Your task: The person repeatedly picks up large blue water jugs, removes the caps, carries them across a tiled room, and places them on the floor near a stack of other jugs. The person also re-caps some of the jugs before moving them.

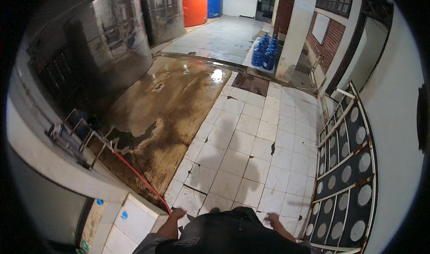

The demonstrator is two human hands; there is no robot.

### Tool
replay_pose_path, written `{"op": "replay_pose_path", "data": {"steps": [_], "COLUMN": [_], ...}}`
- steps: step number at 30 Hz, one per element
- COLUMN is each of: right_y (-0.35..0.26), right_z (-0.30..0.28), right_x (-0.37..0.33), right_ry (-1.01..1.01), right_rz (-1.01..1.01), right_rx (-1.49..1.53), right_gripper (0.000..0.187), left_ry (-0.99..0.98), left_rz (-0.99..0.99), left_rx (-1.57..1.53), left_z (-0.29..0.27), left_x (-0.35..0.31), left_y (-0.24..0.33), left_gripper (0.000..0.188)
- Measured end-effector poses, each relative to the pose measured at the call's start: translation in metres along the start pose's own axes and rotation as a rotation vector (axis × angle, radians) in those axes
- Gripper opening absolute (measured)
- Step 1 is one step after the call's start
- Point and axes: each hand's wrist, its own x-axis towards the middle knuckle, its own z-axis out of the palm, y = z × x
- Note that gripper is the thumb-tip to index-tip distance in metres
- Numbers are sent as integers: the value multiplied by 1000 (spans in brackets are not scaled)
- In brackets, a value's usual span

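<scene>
At the lower edge, my left hand (178, 213) hangs beside my body, low over the white tiles. It is nearest to a red hose (139, 175), which runs down from a metal pipe frame (95, 139) and passes out of sight by a low tiled ledge (134, 225). Whether that hand touches the hose is unclear, and its fingers are too small to read. On the other side of my dark clothing, my right hand (271, 218) hangs over the tiles too. It looks slightly blurred, and no object shows in it.
Wet brown concrete (165, 101) lies left of the white tiled path (242, 142). Large metal tanks (121, 34), an orange tank (195, 5) and a blue tank (215, 1) stand beyond. Blue water bottles (265, 52) cluster near a pillar (293, 30). A metal rack (347, 173) leans along the right wall.
</scene>
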Motion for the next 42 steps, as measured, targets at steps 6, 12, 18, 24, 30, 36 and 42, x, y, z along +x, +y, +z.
{"op": "replay_pose_path", "data": {"steps": [6, 12, 18, 24, 30, 36, 42], "right_y": [-37, -158, -357, -755, -903, -760, -761], "right_z": [38, 13, -71, -148, -126, -107, -117], "right_x": [39, 194, 476, 625, 704, 789, 807], "right_ry": [-223, -259, -139, 117, -11, -176, -297], "right_rz": [127, 79, -524, -422, -534, -534, 133], "right_rx": [-173, -298, -976, 82, 208, -830, -383], "right_gripper": [26, 27, 30, 37, 25, 39, 37], "left_ry": [331, 291, -76, 34, -164, 13, 344], "left_rz": [261, 347, 66, -394, -481, 41, 274], "left_rx": [-479, -362, -203, -748, -775, -44, -433], "left_z": [-297, -432, -400, -366, -505, -763, -1076], "left_x": [151, 233, 307, 344, 445, 725, 934], "left_y": [187, 298, 225, 144, 197, 305, 556], "left_gripper": [29, 30, 34, 40, 42, 45, 35]}}
